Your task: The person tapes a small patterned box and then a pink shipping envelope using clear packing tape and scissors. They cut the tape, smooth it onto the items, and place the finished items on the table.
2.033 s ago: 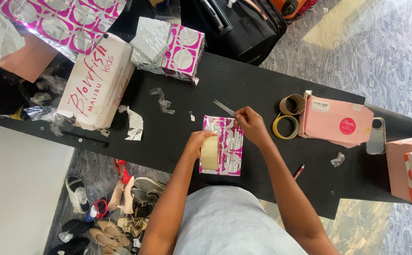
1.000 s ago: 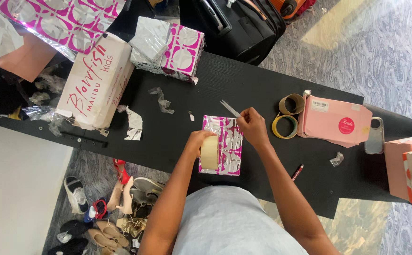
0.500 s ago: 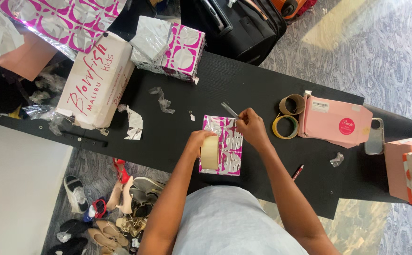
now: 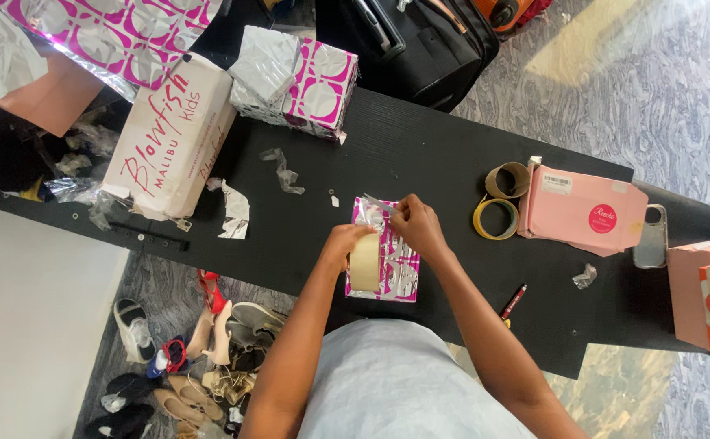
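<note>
Right hand (image 4: 417, 226) shifted slightly left, pinching clear tape strip (image 4: 378, 203); left hand (image 4: 353, 241) gripping tape roll (image 4: 365, 262), parcel (image 4: 396, 264) half hidden

Pink box (image 4: 584, 210) beside two tape rings (image 4: 497, 218); red pen (image 4: 513, 301); white shoebox (image 4: 172, 138); shoes (image 4: 200, 341) on floor.

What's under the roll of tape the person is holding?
Under the tape roll in the left hand lies a small parcel in pink-and-silver paper, on the black table. What the parcel holds is covered by its wrapping.
</note>
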